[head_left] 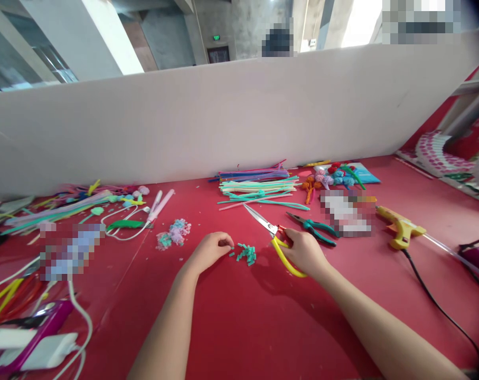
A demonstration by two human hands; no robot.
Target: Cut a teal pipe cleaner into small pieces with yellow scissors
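Observation:
My right hand (304, 250) grips a pair of scissors (261, 219) with yellow and red handles, blades pointing away to the upper left. My left hand (213, 249) rests low over the table with its fingers curled and the tips pinched together. Small teal bits lie right at those fingertips; whether one is held I cannot make out. Between the two hands is a little pile of short cut teal pipe-cleaner pieces (247, 254). Beyond the scissors lie bundled teal and cream pipe cleaners (259, 186). Pliers (316, 228) with teal handles sit just past my right hand.
On the red table (239, 327), pastel clippings (175, 234) lie left of my left hand. A yellow glue gun (401, 227) with a black cord is at the right. White cables and a purple-and-white device (37, 343) occupy the left. A white partition (223, 116) stands behind.

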